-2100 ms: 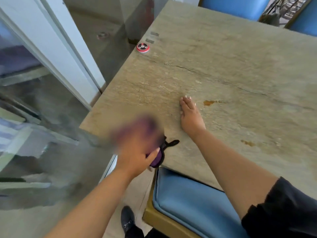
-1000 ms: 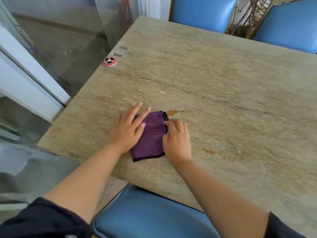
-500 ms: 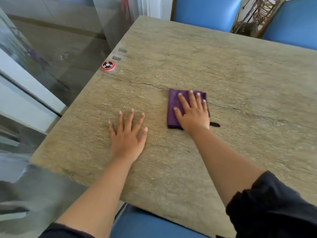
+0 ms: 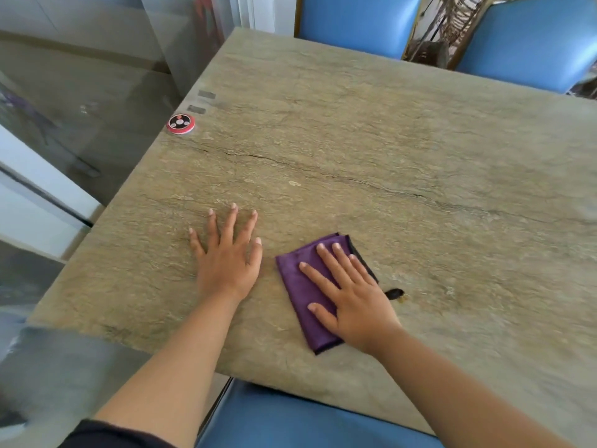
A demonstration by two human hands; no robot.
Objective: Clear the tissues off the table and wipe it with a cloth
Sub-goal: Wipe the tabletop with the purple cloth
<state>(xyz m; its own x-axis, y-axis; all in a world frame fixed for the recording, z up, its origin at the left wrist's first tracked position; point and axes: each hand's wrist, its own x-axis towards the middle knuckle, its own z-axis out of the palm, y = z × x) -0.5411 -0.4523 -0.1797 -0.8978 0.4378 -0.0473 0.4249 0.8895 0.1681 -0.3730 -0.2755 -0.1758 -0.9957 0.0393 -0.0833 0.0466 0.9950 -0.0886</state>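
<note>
A folded purple cloth (image 4: 300,286) with a black edge lies on the stone-patterned table (image 4: 403,150) near its front edge. My right hand (image 4: 352,295) presses flat on the cloth, fingers straight and spread. My left hand (image 4: 227,257) rests flat on the bare table just left of the cloth, fingers spread, holding nothing. A small black loop (image 4: 394,293) of the cloth sticks out to the right of my right hand, beside a small brown stain (image 4: 402,298). No tissues are in view.
A round red and black button device (image 4: 181,124) sits at the table's left edge. Two blue chairs (image 4: 358,21) (image 4: 529,40) stand at the far side and one blue seat (image 4: 290,421) below the near edge. A glass wall runs along the left.
My right hand has slid the cloth back toward me over the place where the brown stain was. My left hand has stayed flat on the table.
</note>
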